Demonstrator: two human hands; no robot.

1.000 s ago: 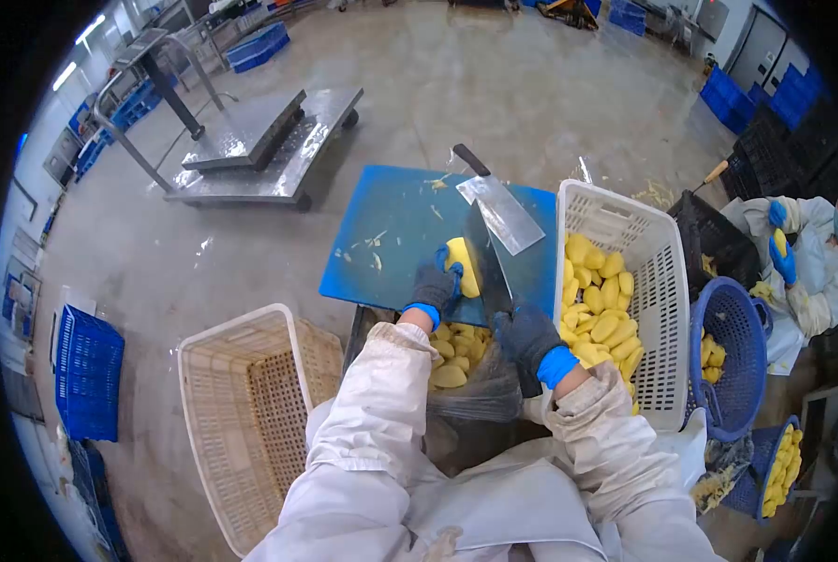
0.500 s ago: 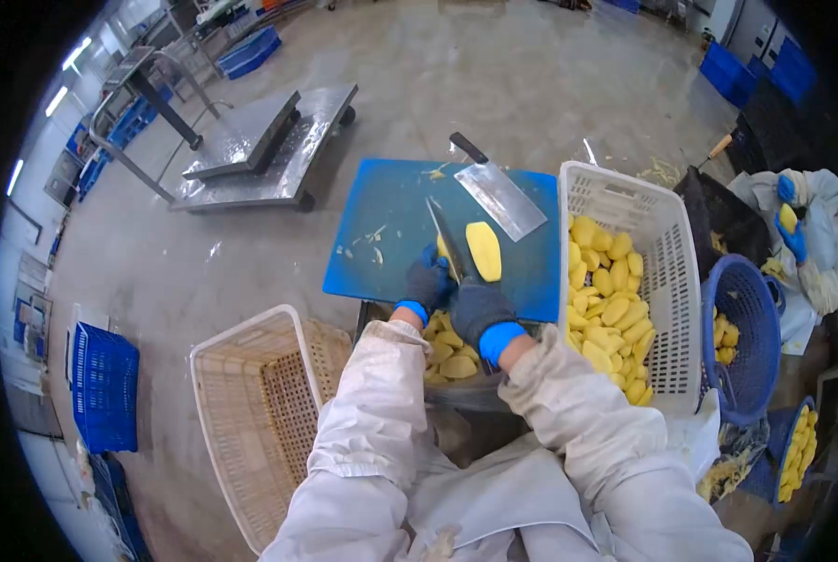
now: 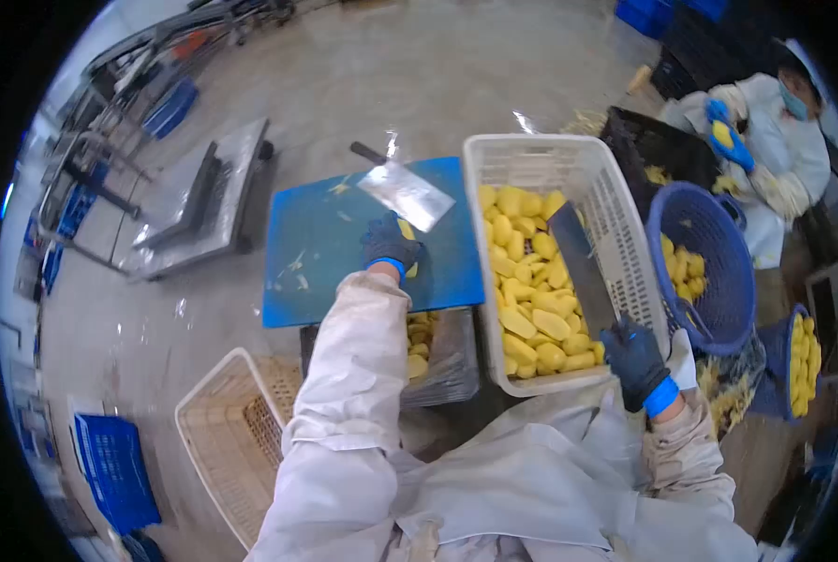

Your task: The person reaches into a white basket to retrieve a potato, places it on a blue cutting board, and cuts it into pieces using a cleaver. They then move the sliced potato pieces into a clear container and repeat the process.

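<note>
On the blue cutting board point(image 3: 311, 248), my left hand point(image 3: 387, 244) in a dark glove is closed over a peeled yellow potato point(image 3: 407, 229), which shows at the hand's right side. Just beyond it lies a cleaver point(image 3: 407, 195), its dark handle pointing away. My right hand point(image 3: 636, 363), gloved too, grips the handle of a large knife point(image 3: 583, 265). That broad blade slants over the white crate point(image 3: 644, 262) of peeled potatoes point(image 3: 536, 300), pointing away from me.
Under the board is a container of cut potatoes point(image 3: 419, 348). A beige basket point(image 3: 236, 421) stands at lower left. Purple baskets point(image 3: 719, 281) with potatoes are on the right, near a seated co-worker point(image 3: 770, 140) holding a potato. A metal platform cart point(image 3: 194, 220) stands at left.
My right hand has swung from the board to the right with the knife, over the potato crate. My left hand stays on the board, now over a potato. The view has turned right.
</note>
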